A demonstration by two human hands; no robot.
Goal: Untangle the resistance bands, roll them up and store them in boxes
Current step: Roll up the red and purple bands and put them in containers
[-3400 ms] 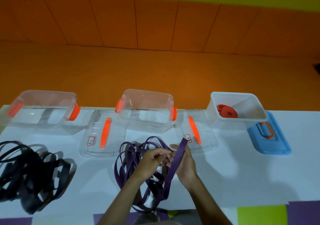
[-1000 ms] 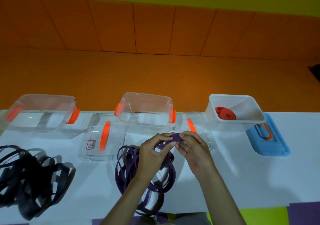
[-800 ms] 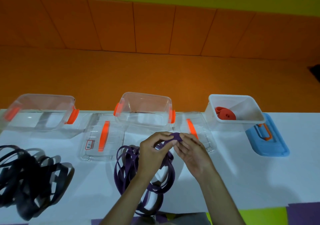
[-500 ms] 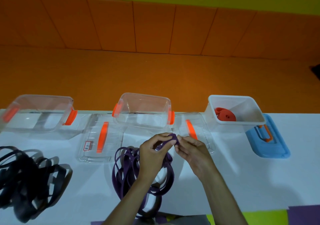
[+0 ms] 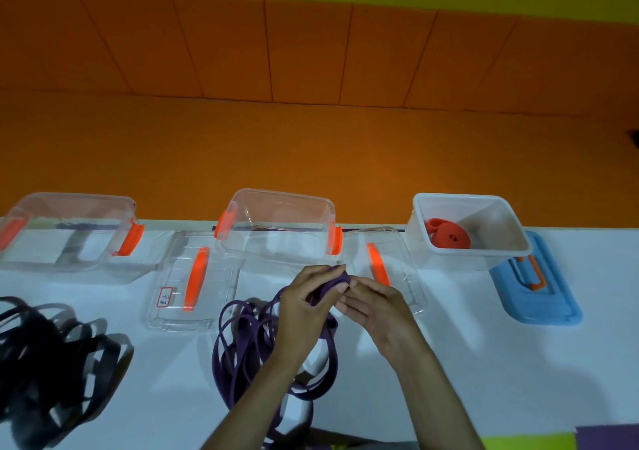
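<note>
Head view, left hand (image 5: pixel 304 308) and right hand (image 5: pixel 377 314) both pinching one purple band (image 5: pixel 242 346), three open boxes (image 5: pixel 79 196) (image 5: pixel 283 193) (image 5: pixel 463 196), three lids (image 5: pixel 173 311) (image 5: pixel 404 276) (image 5: pixel 553 304), one black band tangle (image 5: pixel 38 352), one red roll (image 5: pixel 449 238)

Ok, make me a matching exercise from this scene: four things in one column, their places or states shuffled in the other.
Things
1. purple band
2. black bands
3. red band
4. blue lid

Places or states
A. rolled up inside the white box
B. flat on the table, right of the white box
C. pinched between the left hand and the right hand
D. tangled heap at the table's left end

Pairs: 1-C, 2-D, 3-A, 4-B
</note>
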